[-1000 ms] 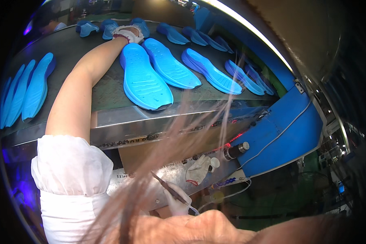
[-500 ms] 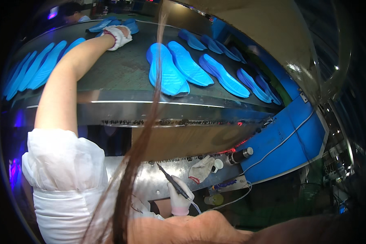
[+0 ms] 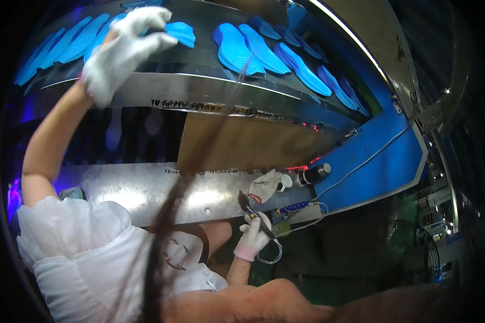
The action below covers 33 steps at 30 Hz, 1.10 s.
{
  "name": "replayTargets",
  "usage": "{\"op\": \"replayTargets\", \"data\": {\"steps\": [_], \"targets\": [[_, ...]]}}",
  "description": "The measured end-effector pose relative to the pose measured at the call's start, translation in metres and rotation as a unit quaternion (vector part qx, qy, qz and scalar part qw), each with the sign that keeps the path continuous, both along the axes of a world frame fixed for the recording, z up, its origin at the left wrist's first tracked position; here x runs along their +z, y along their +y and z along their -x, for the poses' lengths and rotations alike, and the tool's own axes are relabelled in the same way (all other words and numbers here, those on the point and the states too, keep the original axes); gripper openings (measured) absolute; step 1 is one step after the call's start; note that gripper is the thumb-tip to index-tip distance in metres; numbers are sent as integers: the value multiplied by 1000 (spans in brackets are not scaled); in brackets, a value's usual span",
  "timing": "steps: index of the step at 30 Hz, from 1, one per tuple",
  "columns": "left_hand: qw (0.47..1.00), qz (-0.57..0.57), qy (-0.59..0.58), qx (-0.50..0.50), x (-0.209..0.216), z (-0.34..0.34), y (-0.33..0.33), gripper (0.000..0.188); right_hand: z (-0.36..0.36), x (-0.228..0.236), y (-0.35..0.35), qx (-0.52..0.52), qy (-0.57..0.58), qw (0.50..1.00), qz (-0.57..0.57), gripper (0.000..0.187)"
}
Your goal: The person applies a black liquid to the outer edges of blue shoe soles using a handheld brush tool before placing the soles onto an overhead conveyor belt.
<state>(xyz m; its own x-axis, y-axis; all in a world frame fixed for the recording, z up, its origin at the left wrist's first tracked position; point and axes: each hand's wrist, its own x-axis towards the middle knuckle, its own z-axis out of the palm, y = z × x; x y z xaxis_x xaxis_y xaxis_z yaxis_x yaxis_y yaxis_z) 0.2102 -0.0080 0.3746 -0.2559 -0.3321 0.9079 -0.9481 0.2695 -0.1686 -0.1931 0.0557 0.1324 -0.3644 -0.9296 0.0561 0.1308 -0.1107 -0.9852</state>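
Observation:
My left hand (image 3: 128, 51), in a white glove, is raised over the near edge of a dark belt-like surface (image 3: 202, 54). Its thumb and fingers are apart, close to a blue insole (image 3: 181, 34) partly hidden behind the hand. I cannot make out any insole pinched in the fingers. Lower down, my right hand (image 3: 253, 236), gloved in white with a pink cuff, is closed around a black pen-shaped tool (image 3: 261, 223) with a cord. The tool points up and left, and its tip is blurred. More blue insoles (image 3: 237, 48) lie to the right, others (image 3: 83, 40) at the left.
A metal ledge (image 3: 129, 188) runs below the surface, with a loose white glove (image 3: 264, 187), a small white cup-like item (image 3: 285, 182) and a black-and-silver cylinder (image 3: 313, 175) on its right. A brown board (image 3: 215, 142) stands behind. A blue panel (image 3: 372, 161) with a cable bounds the right.
My left hand has come back from the far insoles toward the near edge. My right hand has shifted slightly right and up, still with the pen-shaped tool. The view has tilted downward.

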Motion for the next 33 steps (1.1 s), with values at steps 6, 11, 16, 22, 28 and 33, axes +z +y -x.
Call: {"op": "replayTargets", "data": {"steps": [6, 11, 16, 22, 28, 33], "targets": [[859, -364, 250, -258, -182, 77, 94, 15, 6, -13, 2, -62, -66, 996, 18, 25], [729, -433, 255, -465, -299, 142, 65, 22, 7, -15, -6, -108, -37, 993, -30, 26], [793, -426, 273, -339, -334, 156, 67, 27, -5, -36, -23, -84, -6, 995, -49, 21], [156, -489, 817, -264, -333, 159, 28, 63, -30, -76, -82, 17, 173, 985, -21, 22], [-158, -531, 748, -364, -357, 175, 5, 76, -63, -92, -75, 9, 481, 876, -41, 29], [-160, -515, 774, -331, -338, 195, 8, 79, -51, -25, -14, 113, 466, 875, -74, 25]]}}
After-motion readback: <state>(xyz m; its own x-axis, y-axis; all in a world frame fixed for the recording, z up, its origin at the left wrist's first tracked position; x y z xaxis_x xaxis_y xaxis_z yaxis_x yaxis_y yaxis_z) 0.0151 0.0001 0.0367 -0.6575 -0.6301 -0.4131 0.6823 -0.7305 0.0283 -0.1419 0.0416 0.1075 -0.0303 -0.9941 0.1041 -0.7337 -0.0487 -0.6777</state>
